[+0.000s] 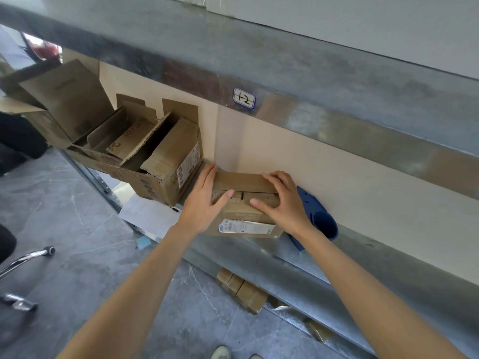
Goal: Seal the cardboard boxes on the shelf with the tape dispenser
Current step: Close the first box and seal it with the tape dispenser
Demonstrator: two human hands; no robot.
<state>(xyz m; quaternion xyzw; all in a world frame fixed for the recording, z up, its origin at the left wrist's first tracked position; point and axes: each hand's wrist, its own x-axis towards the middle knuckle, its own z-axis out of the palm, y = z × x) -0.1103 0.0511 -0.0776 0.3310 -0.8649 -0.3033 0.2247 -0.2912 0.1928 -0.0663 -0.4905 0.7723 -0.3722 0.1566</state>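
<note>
Left hand [204,202] and right hand [285,203], fingers spread, press down the top of a brown cardboard box [243,181] on the grey metal shelf [246,252]. The right wrist half hides the blue plastic dispenser [322,220].

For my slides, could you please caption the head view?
Left hand and right hand press the small box closed on the shelf, tape dispenser beside it.

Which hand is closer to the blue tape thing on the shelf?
Right. The right hand presses the right side of the small box, just beside the blue tape dispenser. The left hand presses its left side, farther away.
</note>
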